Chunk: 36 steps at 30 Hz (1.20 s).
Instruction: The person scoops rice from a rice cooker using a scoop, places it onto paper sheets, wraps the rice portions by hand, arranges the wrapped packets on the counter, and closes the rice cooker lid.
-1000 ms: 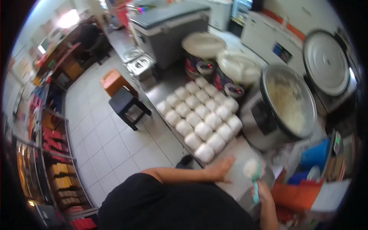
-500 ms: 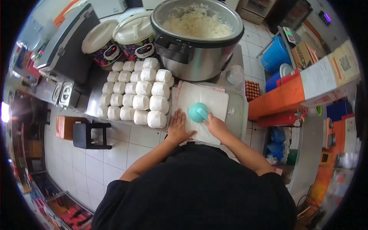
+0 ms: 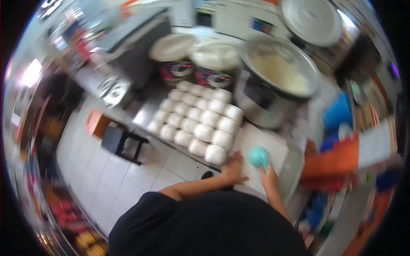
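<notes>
My right hand is closed round the handle of a teal round scoop, whose domed side faces up over the white wrapping paper. Whatever lies under the dome is hidden. At the left edge of the paper my left hand rests with its fingers spread, holding nothing. Beside it stand rows of white paper-wrapped packets, some stacked on others. Beyond the paper is a large metal rice cooker without its lid, with white rice inside.
Two lidded patterned rice cookers stand behind the packets. A pale tray lies under the paper's right side. On the floor at left are a dark stool and a brown box. An orange panel borders the right.
The head view has swung, so the table and hands appear farther right and lower, and blurred. The right hand still grips the scoop; the left still lies on the paper.
</notes>
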Each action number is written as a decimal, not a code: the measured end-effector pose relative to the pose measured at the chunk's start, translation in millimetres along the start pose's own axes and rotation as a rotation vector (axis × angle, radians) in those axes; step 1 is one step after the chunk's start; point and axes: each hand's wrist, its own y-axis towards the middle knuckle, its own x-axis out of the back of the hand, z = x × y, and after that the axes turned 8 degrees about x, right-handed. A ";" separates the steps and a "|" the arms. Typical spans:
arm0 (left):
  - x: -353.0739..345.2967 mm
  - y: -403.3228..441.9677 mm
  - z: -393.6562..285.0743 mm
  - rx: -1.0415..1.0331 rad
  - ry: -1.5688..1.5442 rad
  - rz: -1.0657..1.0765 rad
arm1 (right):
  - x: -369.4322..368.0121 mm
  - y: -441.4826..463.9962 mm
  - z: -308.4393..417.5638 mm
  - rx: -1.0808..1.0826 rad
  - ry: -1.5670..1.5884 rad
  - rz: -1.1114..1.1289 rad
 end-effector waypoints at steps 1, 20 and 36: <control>10.1 -1.4 -3.6 0.030 0.021 0.063 | 3.7 -6.6 2.9 -0.009 -0.025 -0.008; 19.8 -31.0 46.5 -0.397 -0.067 -0.005 | 16.2 -49.8 -31.3 0.561 0.028 0.109; 37.9 -8.2 26.4 -0.332 -0.191 -0.097 | 37.6 -18.1 -31.9 0.089 0.418 0.228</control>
